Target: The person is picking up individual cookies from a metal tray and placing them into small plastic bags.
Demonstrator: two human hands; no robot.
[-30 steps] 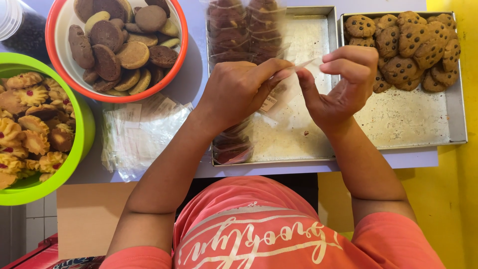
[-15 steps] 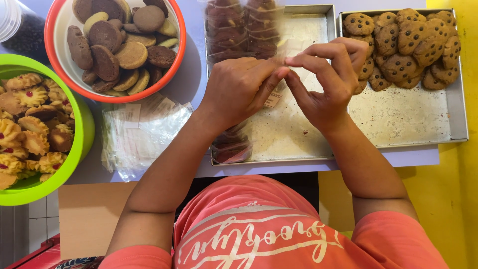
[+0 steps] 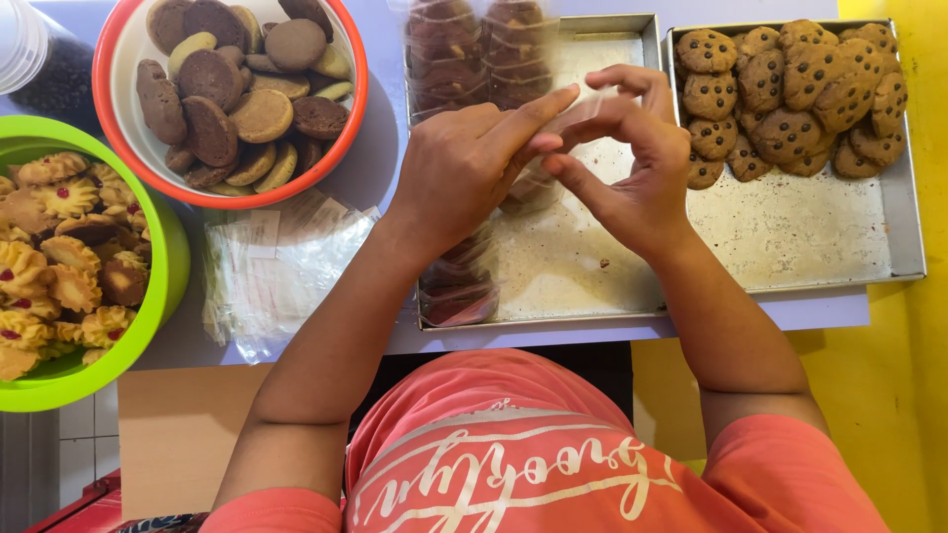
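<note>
Pale lavender tabletop point(image 3: 632, 334) | left hand point(image 3: 464, 173), right hand point(image 3: 632, 178): fingertips pinched narrow on clear plastic cookie sleeve point(image 3: 538, 178), steadying it | rectangular metal tray point(image 3: 573, 266) beneath catches crumbs | chocolate-chip cookies point(image 3: 790, 79) at 2 o'clock, within reach.

A clear plastic bag point(image 3: 553, 128) is pinched between the fingers of both hands, above the middle metal tray point(image 3: 583, 276). Its film is thin and glossy (hard to trace against the tray), and its outline is largely hidden by the fingers. Dark brown round cookies are seen through clear wrapping at the tray's far left and near left corners.
</note>
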